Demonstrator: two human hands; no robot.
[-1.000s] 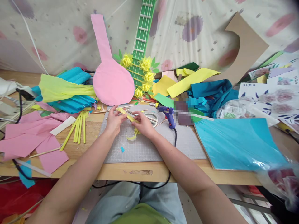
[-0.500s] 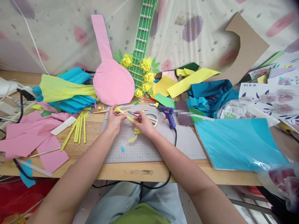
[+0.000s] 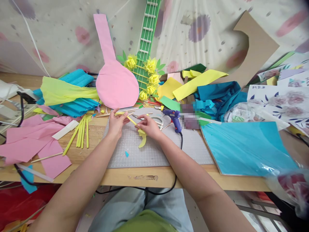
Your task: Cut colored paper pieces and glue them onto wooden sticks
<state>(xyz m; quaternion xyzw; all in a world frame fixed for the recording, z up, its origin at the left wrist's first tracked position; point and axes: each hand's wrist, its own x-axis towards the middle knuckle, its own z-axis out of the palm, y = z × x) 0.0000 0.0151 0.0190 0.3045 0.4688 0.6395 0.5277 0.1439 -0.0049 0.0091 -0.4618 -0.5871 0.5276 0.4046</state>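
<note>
Head view: the light wooden table [image 3: 116,175] and the grey gridded cutting mat [image 3: 149,158] in the lower middle of the frame lie as they did a second ago, as does the flat pink paper guitar shape [image 3: 117,85] at upper centre. Both hands work just left of the frame's middle, above the mat. The left hand [image 3: 116,124] pinches one end of a slim yellow paper strip [image 3: 131,120] between thumb and fingers; the right hand [image 3: 151,127] pinches its other end. Between them the strip now looks narrower, and its loose curled yellow paper end [image 3: 143,141] hangs below the right hand instead of trailing leftward. That suggests the paper is being wound or twisted tighter.

At the top edge, the neck of the green stringed guitar shape [image 3: 146,35] is cut off. A pixelated patch [image 3: 190,116] right of centre hides what lies there. Scissors with white looped handles [image 3: 162,121] are partly behind the right hand. Whether a stick runs inside the strip cannot be told.
</note>
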